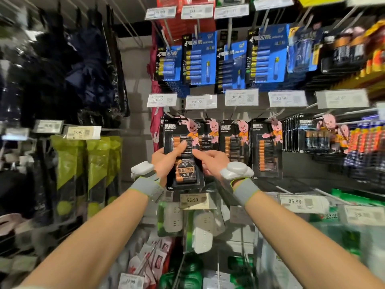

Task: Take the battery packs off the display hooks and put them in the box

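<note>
Our bare forearms stretch up, left hand [164,162] and right hand [212,161] both gripping one black battery pack [186,174].

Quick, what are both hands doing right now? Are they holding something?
Left hand: holding the black battery pack by its left edge, thumb on the front.
Right hand: holding the same pack by its right edge.

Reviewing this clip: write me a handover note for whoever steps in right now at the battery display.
Left hand: grips the left edge of the front black battery pack, thumb on its face.
Right hand: pinches its right edge.
Neighbouring packs hang in the same row; box not in view.
Done: nothing visibly boxed.
Left: bring this pack to the box, then the rest.
</note>
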Tool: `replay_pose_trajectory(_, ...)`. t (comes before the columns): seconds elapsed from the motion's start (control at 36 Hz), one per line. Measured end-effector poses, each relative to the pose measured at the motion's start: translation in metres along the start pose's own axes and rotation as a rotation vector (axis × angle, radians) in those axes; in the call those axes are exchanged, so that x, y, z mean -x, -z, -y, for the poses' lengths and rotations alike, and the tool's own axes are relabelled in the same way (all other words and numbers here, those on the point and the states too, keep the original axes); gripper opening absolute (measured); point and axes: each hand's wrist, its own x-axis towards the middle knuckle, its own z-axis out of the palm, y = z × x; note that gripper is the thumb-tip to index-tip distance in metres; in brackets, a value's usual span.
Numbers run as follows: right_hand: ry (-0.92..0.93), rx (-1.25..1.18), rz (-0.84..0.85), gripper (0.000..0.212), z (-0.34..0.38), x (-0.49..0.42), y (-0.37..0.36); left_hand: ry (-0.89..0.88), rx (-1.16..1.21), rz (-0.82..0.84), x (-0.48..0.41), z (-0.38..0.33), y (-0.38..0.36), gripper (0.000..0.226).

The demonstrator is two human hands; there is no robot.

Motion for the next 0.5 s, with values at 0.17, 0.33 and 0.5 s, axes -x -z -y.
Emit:
replay_pose_trajectory(0.17, 0.048, 0.089, 0.015, 0.058, 0.001, 0.013, 0.005, 0.035, 0.034, 0.032, 0.016, -0.006, -0.007, 0.025)
replay_pose_trajectory(0.33, 0.062, 0.090, -0.016, 0.058, 0.001, 0.019, 0.007, 0.054, 0.054, 0.066, 0.019, -0.004, -0.009, 0.036)
replay_pose_trajectory(0.5, 0.025, 0.012, -0.053, 0.037, -0.005, 0.020, 0.013, 0.129, 0.131, 0.156, 0.020, -0.002, -0.008, 0.052)
